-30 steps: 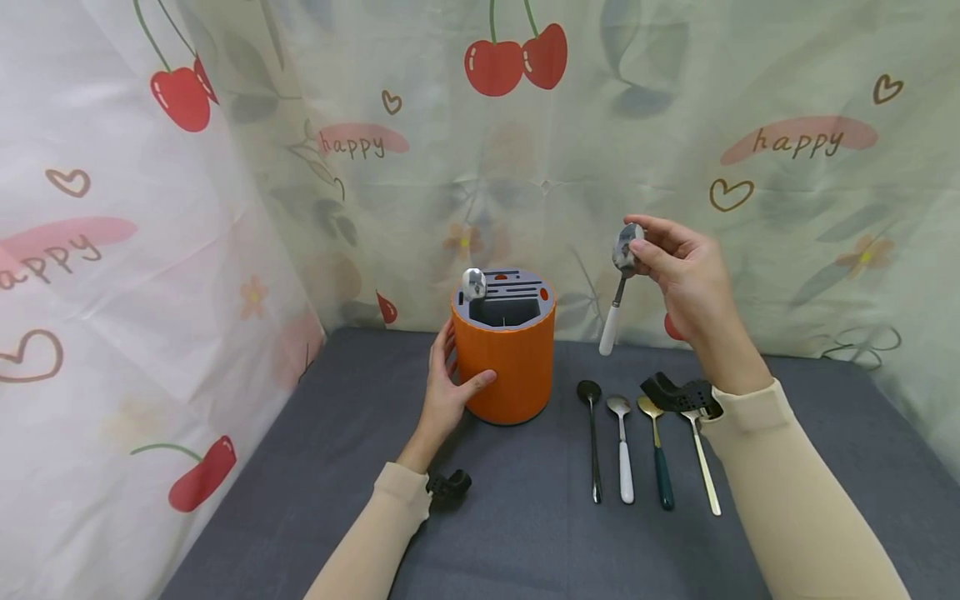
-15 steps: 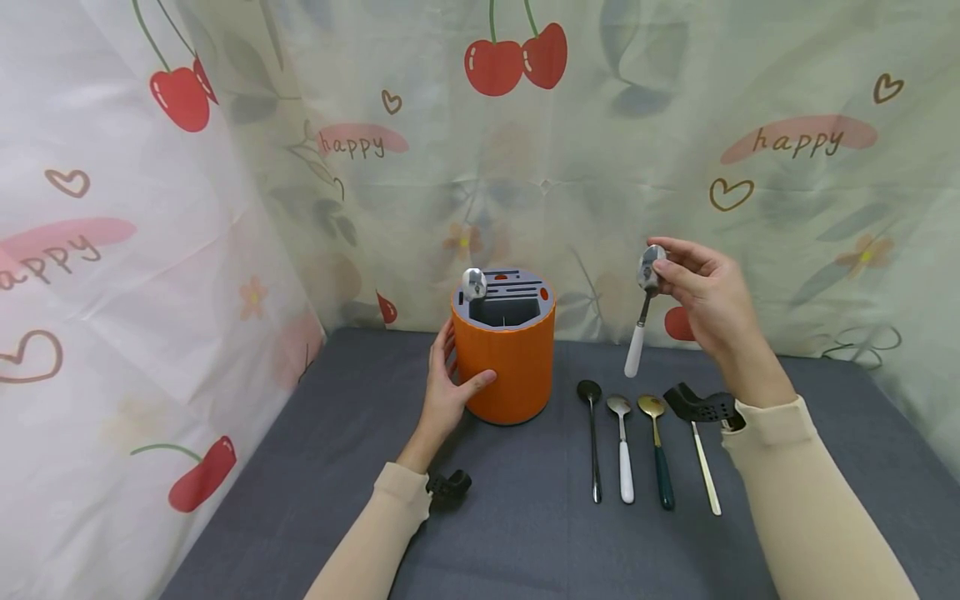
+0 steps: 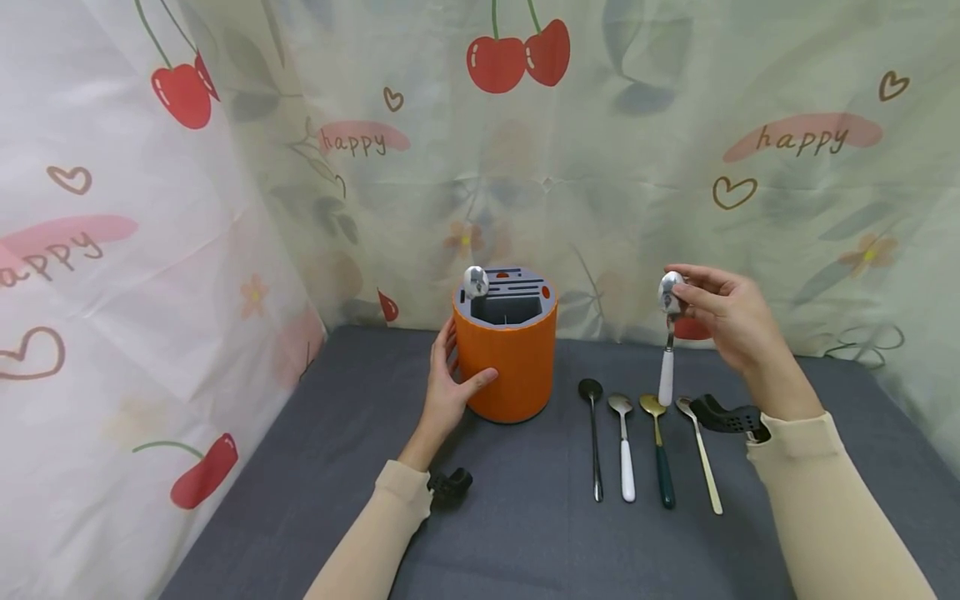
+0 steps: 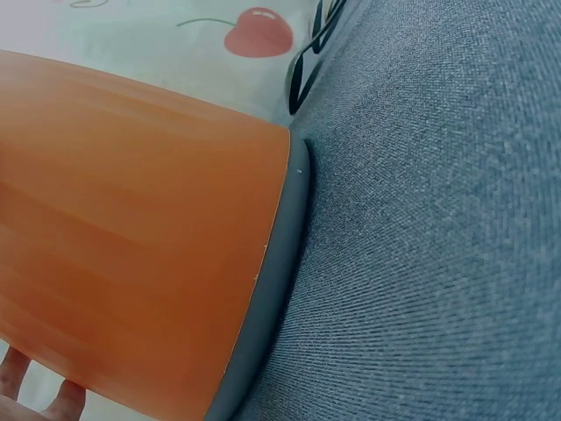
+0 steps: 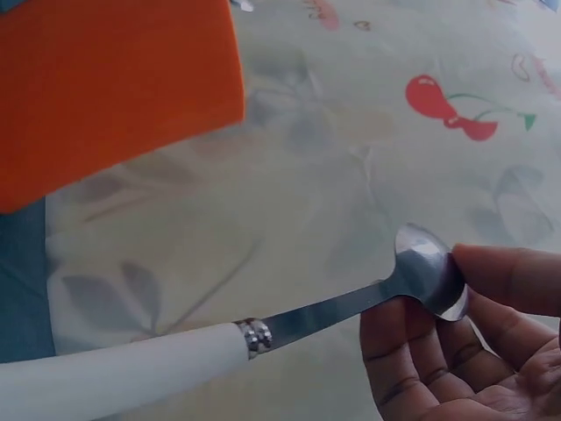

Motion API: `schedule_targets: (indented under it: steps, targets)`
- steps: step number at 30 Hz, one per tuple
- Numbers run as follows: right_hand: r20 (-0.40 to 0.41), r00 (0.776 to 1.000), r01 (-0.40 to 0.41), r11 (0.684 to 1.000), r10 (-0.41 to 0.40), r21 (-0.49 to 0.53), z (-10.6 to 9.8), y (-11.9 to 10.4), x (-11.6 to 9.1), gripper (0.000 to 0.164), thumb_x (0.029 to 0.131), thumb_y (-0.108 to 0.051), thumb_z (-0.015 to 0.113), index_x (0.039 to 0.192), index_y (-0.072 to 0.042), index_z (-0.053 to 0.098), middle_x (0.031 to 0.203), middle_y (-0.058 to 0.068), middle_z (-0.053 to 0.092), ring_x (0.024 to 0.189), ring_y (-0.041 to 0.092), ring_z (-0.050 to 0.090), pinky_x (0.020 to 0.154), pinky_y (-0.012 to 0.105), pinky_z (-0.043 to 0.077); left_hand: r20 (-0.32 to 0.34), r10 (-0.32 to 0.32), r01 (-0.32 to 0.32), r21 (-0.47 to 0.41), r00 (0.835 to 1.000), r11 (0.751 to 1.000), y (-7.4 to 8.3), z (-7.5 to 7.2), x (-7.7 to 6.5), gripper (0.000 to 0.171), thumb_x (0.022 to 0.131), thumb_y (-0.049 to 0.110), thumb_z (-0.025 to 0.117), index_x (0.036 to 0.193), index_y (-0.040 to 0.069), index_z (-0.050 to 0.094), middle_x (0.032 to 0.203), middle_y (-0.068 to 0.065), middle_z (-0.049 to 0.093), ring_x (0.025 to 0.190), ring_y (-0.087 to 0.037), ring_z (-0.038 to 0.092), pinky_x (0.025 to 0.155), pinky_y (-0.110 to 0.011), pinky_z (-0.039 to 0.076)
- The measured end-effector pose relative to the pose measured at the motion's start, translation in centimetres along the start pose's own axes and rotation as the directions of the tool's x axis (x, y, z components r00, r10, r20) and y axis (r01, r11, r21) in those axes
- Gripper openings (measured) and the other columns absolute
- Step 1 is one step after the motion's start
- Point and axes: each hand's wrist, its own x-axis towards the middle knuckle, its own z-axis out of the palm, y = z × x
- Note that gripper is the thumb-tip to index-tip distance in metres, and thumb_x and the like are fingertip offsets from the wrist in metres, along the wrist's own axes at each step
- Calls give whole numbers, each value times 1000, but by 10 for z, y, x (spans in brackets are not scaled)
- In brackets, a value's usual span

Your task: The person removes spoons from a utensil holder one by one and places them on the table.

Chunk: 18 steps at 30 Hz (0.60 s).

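My right hand point(image 3: 738, 321) pinches a white-handled spoon point(image 5: 429, 272) by its metal bowl, between thumb and fingers. The spoon hangs with its handle down, above the row of spoons on the table. At the centre stands an orange round utensil holder point(image 3: 506, 375) with a grey slotted top. My left hand point(image 3: 450, 387) grips its left side, thumb across the front and fingers round the side, partly hidden. Another spoon point(image 3: 476, 282) stands in the holder, its bowl up at the rim's left edge. In the left wrist view, the orange wall fills the left half.
On the grey tablecloth point(image 3: 525, 525), right of the holder, lie a black spoon point(image 3: 595, 442), a white-handled spoon point(image 3: 625, 450), a green-handled gold spoon point(image 3: 662, 454) and a pale gold spoon point(image 3: 702, 458). Cherry-printed curtains point(image 3: 540, 183) stand behind and at the left.
My right hand has moved right and down with the spoon, away from the holder, and the spoon now hangs more upright. My left hand and the holder have stayed in place.
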Motion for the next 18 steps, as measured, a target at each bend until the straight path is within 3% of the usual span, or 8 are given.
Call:
schedule_targets:
  steps: [9, 13, 18]
  targets:
    - [-10, 996, -87, 993, 87, -84, -38, 12, -17, 26, 103, -6, 64, 126, -14, 75, 118, -4, 66, 95, 11, 62, 75, 22, 56, -7, -11, 12, 9, 1000, 1000, 1, 0, 0, 97, 90, 42, 82, 164, 42, 19, 165, 10, 24, 152, -15, 27, 125, -54, 25]
    - [-18, 989, -146, 987, 145, -74, -56, 21, -23, 27, 104, -2, 62, 117, -18, 79, 109, -6, 72, 90, 11, 66, 74, 23, 56, -6, -16, 16, 3, 1000, 1000, 1, 0, 0, 97, 91, 41, 82, 164, 41, 19, 166, 9, 24, 152, -16, 26, 125, -53, 24]
    - [-19, 975, -220, 963, 220, -156, -80, 40, -34, 27, 105, -6, 62, 113, -24, 80, 106, -10, 72, 88, 9, 64, 73, 23, 54, -3, -13, 13, -9, 1000, 1000, 1, 0, 0, 100, 90, 43, 83, 166, 32, 20, 166, 7, 24, 153, -19, 26, 125, -54, 24]
